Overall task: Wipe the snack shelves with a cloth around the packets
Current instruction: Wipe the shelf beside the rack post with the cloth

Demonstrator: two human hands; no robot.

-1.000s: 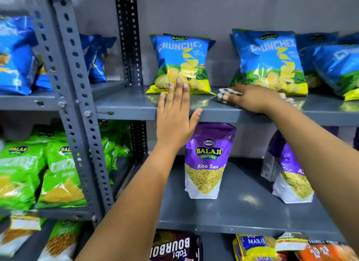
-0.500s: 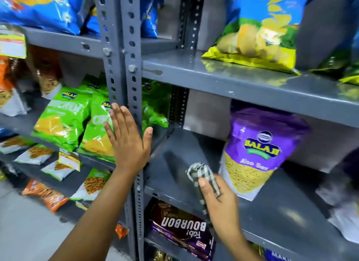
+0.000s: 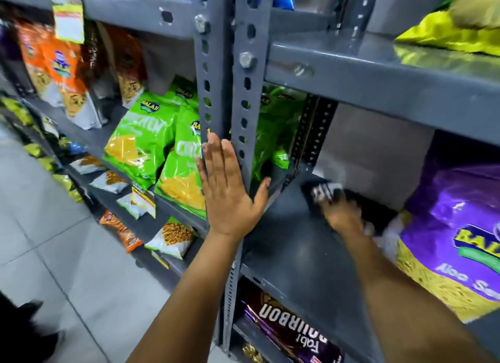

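1. Nearest, the purple packet (image 3: 457, 243) stands on the shelf (image 3: 303, 254) just beside the right forearm; a sideways sweep could, one judges, tip it off the edge.
2. The left hand (image 3: 230, 189) lies flat and open against the upright (image 3: 243, 113), holding nothing; leaning hard there might rock the rack.
3. Deeper in, the right hand (image 3: 343, 214) is closed on the cloth (image 3: 324, 192), pressed to the shelf near the back corner. Blur hides how firm the hold is, so the cloth might slip free.
4. Furthest, green packets (image 3: 151, 140) past the upright could be nudged.
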